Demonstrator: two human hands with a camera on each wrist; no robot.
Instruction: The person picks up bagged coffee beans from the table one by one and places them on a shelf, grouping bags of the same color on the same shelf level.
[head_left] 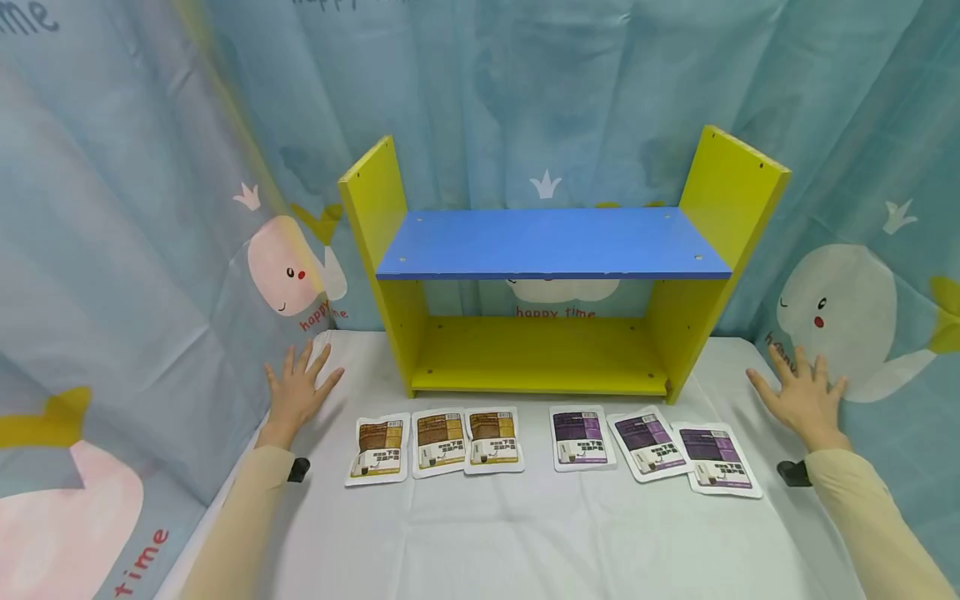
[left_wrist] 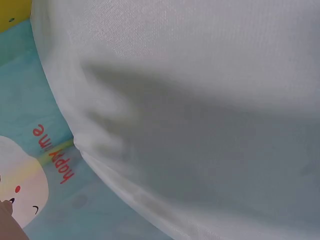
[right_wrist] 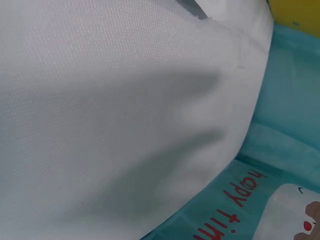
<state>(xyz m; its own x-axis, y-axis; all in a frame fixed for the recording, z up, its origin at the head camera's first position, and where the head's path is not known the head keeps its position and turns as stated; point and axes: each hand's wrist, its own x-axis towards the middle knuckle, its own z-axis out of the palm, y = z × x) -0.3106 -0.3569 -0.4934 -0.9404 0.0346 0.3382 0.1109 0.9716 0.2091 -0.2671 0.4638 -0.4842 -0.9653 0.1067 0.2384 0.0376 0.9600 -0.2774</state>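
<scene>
My left hand (head_left: 295, 397) is over the table's left edge, fingers spread and holding nothing. On the far right, my right hand (head_left: 807, 402) is spread the same way, with nothing in it. Between them several flat white-edged packets lie in a row. Nearest the left hand is a brown-labelled packet (head_left: 378, 450), beside two overlapping ones of its kind. Closest to the right hand is a purple-labelled packet (head_left: 717, 460), partly under another purple packet (head_left: 650, 443). In the left wrist view only a fingertip (left_wrist: 7, 207) shows; in the right wrist view, fingertips (right_wrist: 314, 210) show at the edge.
Behind the packets stands a yellow shelf unit (head_left: 540, 354) with a blue upper board (head_left: 551, 242) and tall yellow sides. A white cloth covers the table (head_left: 480, 537). Blue printed curtains (head_left: 517, 100) hang behind it and at both sides.
</scene>
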